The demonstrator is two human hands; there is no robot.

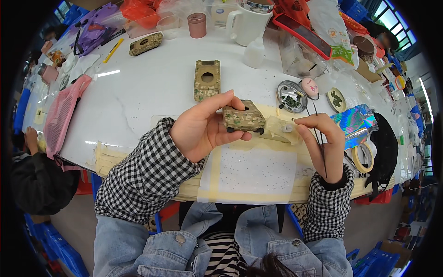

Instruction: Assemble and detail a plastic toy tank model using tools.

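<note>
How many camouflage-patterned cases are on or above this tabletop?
3. One case is in the left hand; a second case lies just beyond it; a third case lies farther off, near a yellow stick. More may be hidden in the clutter.

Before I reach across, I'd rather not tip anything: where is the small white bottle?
In the head view, the small white bottle stands slightly right of top centre, just in front of the white mug.
</note>
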